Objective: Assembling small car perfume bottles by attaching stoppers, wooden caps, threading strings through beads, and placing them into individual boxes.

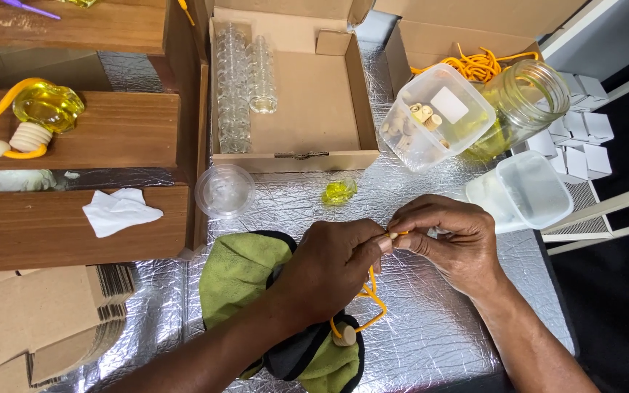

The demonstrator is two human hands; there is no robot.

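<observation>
My left hand (329,266) and my right hand (449,244) meet fingertip to fingertip over the foil-covered table (431,327). Together they pinch a small wooden piece and the end of an orange cord (371,295). The cord loops down to a wooden bead (343,335) resting on a green cloth (238,273). A small yellow glass bottle (339,191) lies on the foil just beyond my hands.
An open cardboard box (307,109) holds rows of clear bottles. A plastic tub (434,116) of wooden caps, a glass jar (522,98), orange cords (478,65), a clear lid (225,191), an empty tub (522,191) and wooden shelves (74,131) with a finished bottle (38,109) surround it.
</observation>
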